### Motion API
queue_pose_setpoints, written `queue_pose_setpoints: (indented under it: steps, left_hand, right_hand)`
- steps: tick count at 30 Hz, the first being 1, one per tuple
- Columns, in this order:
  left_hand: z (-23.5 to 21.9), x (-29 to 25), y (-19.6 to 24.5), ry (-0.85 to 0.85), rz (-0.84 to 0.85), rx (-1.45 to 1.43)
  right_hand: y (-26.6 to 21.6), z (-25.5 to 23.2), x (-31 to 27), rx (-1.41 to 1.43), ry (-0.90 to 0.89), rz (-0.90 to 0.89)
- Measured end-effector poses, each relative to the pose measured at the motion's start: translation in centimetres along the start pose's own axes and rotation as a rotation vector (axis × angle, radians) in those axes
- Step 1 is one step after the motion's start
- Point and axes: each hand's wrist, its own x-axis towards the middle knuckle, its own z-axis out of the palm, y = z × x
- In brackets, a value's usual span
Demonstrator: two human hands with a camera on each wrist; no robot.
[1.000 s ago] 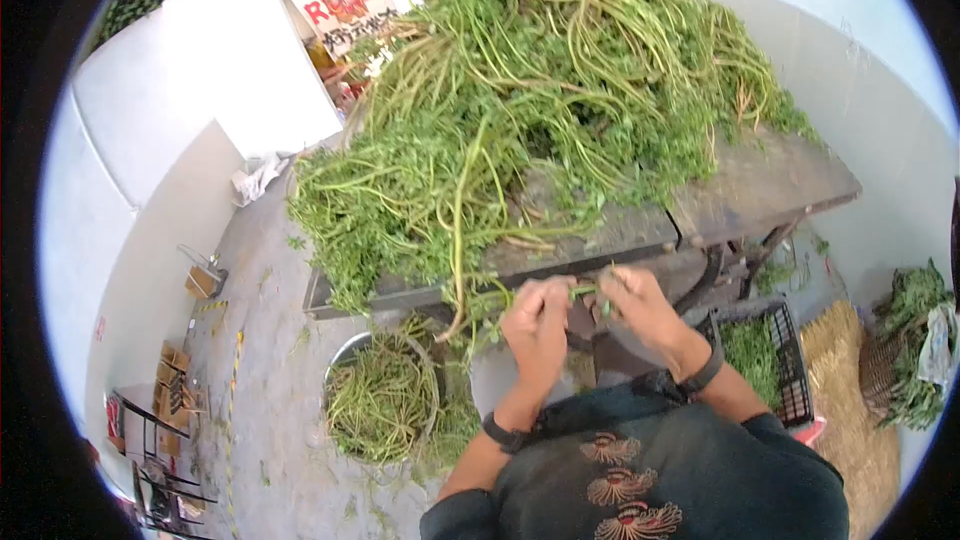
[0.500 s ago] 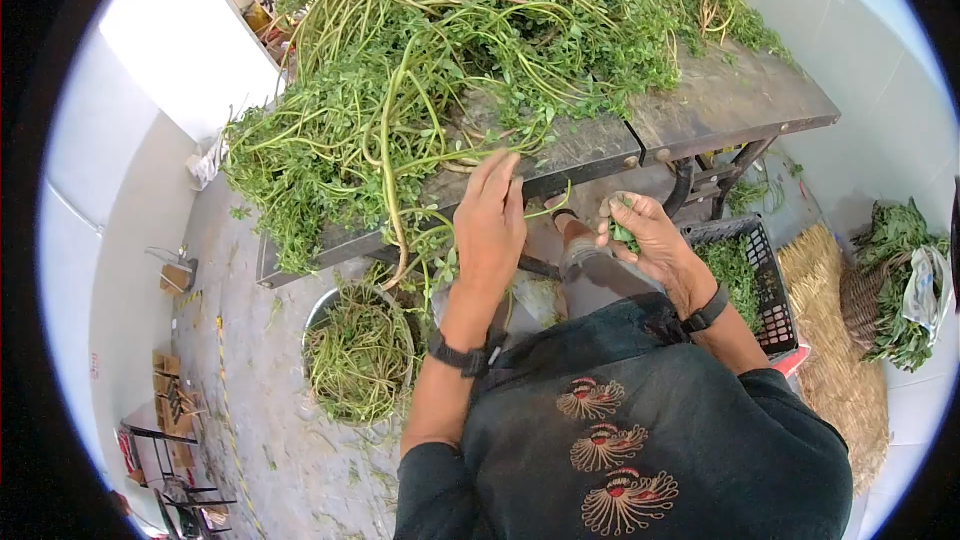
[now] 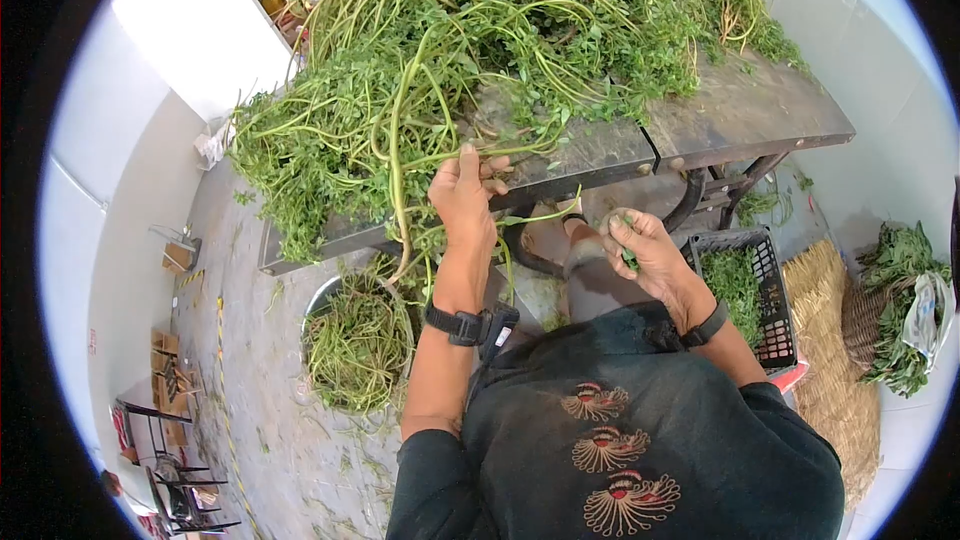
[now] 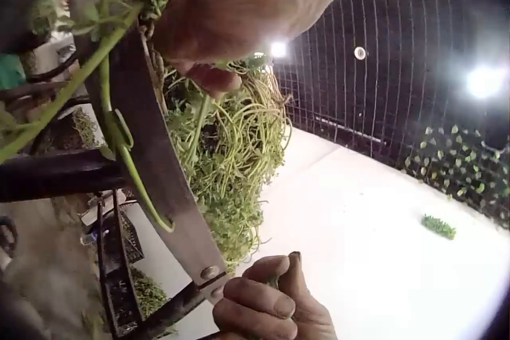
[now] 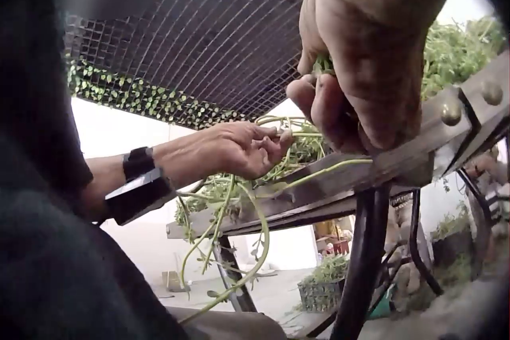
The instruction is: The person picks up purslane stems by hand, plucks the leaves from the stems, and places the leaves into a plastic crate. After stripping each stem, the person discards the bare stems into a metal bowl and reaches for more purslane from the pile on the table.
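Note:
A large heap of leafy green stems (image 3: 560, 30) covers much of the dark table (image 3: 760, 115). At the table's front edge my left hand (image 3: 463, 205) pinches a thin green stem (image 3: 522, 150) between thumb and fingers; the right wrist view shows the stem (image 5: 307, 133) passing out beyond the fingertips. Other loose stems (image 5: 263, 236) dangle below that hand. My right hand (image 3: 648, 252) is apart from it, in front of the table, with curled fingers around a small bunch of green leaves (image 5: 323, 65). Most of the bunch is hidden in the fist.
A round metal tub (image 3: 310, 318) full of stems stands on the floor at left. To the right is a black plastic crate (image 3: 772, 290) holding leafy greens, then a straw mat (image 3: 830, 370) and a woven basket (image 3: 862, 315). Black chairs (image 3: 165, 450) stand at far left.
A second ago both hands met on one green stem. They came apart; the left hand moved left to the heap and its straight fingers curled onto a stem, while the right kept the leaves.

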Motion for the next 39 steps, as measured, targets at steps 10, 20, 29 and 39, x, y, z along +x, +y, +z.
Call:
queue_pose_setpoints:
  steps: [10, 20, 29, 39]
  left_hand:
    - [-1.4, -4.1, 0.2, -0.104, -0.035, -0.001]
    - [-2.2, -5.3, -0.3, -0.149, -0.162, 0.071]
    - [-0.1, -5.8, -0.9, -0.109, -0.189, -0.126]
    - [-1.8, -5.6, -0.3, -0.126, -0.224, -0.181]
  right_hand:
    - [-3.6, 5.9, 2.7, -0.832, 0.059, -0.663]
    - [0.0, 6.1, 6.1, -1.186, 0.104, -0.699]
    - [-1.2, 3.7, 6.6, -0.946, 0.421, -0.629]
    - [-2.9, -0.8, 4.3, -0.305, -0.021, -0.161]
